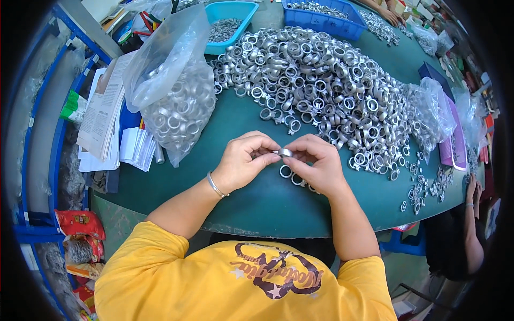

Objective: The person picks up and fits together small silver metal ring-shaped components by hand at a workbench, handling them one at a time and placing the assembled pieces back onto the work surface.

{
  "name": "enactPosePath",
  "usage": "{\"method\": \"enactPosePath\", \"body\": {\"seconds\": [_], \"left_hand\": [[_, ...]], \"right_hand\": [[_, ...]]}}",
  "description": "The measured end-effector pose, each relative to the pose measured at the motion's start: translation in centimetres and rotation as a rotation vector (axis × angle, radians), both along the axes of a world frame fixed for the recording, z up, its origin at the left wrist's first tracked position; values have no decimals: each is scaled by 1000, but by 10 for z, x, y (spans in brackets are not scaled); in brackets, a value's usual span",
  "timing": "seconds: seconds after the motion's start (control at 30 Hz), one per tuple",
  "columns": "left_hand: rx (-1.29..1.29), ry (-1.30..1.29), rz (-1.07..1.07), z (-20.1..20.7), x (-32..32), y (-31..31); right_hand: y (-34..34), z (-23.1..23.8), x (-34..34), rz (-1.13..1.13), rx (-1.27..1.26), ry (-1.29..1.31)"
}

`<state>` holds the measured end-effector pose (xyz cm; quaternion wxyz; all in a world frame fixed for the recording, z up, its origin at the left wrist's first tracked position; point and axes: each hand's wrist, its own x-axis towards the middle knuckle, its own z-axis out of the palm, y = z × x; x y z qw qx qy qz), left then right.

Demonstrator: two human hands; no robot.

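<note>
Between my two hands, above the green tabletop, is a small silver metal ring (286,153). My left hand (247,159) pinches its left side between thumb and fingertips. From the other side, my right hand (317,162) grips it with thumb and forefinger, the other fingers curled. Just below my right hand lie a few loose metal rings (286,171), partly covered by it. Beyond both hands spreads a large heap of similar rings (321,80), many with a small lug on the side.
A clear plastic bag of rings (179,101) stands at left beside papers (104,112). A turquoise tray (247,12) and a blue crate (321,22) with small parts sit behind the heap. A purple basket (445,155) is at right, near another person's arm (472,230).
</note>
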<state>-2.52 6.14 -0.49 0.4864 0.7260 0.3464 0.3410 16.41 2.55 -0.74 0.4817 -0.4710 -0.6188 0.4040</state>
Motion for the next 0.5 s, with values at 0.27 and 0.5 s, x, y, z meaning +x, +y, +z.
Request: {"method": "enactPosePath", "body": {"seconds": [0.27,0.5], "left_hand": [[-467,-259,29,-4,3,-6],[-306,-315,9,-4,6,-12]], "right_hand": [[0,-5,3,92,137,124],[2,-6,-1,23,288,-53]]}}
